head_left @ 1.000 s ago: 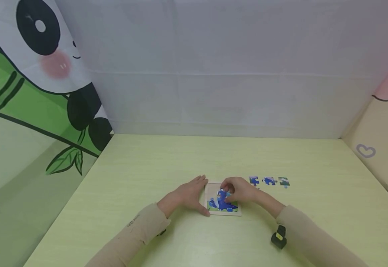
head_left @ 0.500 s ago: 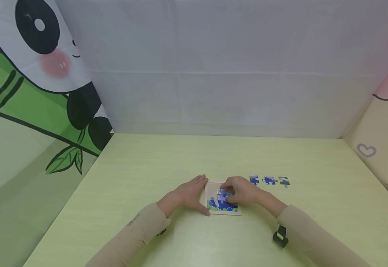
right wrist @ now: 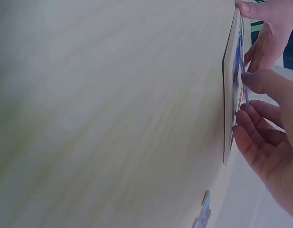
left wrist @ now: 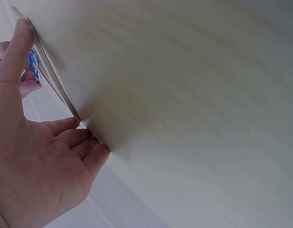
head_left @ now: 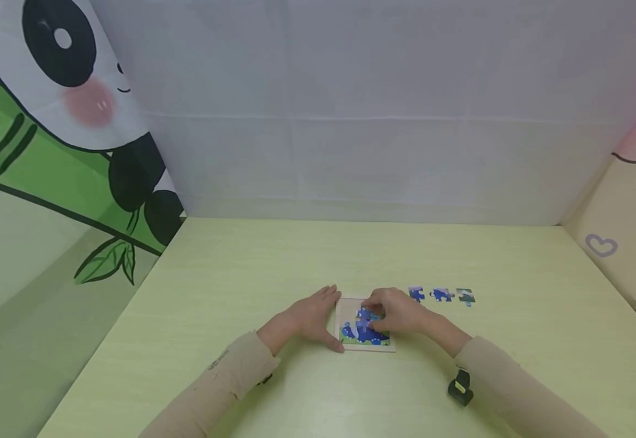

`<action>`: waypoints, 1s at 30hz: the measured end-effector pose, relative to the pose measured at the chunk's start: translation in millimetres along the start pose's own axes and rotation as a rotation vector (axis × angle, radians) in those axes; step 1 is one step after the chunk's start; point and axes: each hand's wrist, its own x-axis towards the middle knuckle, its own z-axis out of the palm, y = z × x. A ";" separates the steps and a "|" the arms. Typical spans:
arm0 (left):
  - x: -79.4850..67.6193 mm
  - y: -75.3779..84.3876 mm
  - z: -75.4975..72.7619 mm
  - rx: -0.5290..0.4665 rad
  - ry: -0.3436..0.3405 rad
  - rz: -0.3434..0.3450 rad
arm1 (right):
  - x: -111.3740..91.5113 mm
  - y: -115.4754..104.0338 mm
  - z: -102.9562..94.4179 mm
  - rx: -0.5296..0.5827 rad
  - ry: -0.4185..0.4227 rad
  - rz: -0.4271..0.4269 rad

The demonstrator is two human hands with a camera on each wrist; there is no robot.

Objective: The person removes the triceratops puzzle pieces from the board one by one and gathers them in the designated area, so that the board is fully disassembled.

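A square wooden puzzle tray (head_left: 369, 348) lies on the table, with blue dinosaur pieces (head_left: 372, 336) fitted along its near part. My left hand (head_left: 313, 317) rests along the tray's left side, thumb at the near corner and extended fingers at the far one. Over the tray, my right hand (head_left: 397, 311) pinches a jigsaw piece (head_left: 364, 315) between thumb and fingers. In the right wrist view this thin jigsaw piece (right wrist: 246, 95) stands edge-on, close above the tray (right wrist: 228, 95). Whether it touches the pieces beneath cannot be told.
Right of the tray, loose jigsaw pieces lie in a row: a blue one (head_left: 416, 294), another blue one (head_left: 441, 295) and a green-grey one (head_left: 465, 295). A pale cloth wall (head_left: 372, 170) rises behind the table (head_left: 274, 261).
The pinched jigsaw piece has shifted slightly toward the near left, over the dinosaur pieces. My left hand stays at the tray's side.
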 end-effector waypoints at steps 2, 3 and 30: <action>0.4 0.3 -0.3 0.003 0.001 0.000 | -0.1 0.0 -0.5 -0.005 0.002 -0.006; 0.4 0.5 -0.4 0.004 0.002 0.000 | -0.2 0.2 -0.6 -0.005 0.003 -0.011; 0.2 0.3 0.1 0.008 0.006 0.013 | -49.2 21.1 -32.9 -0.087 0.093 0.043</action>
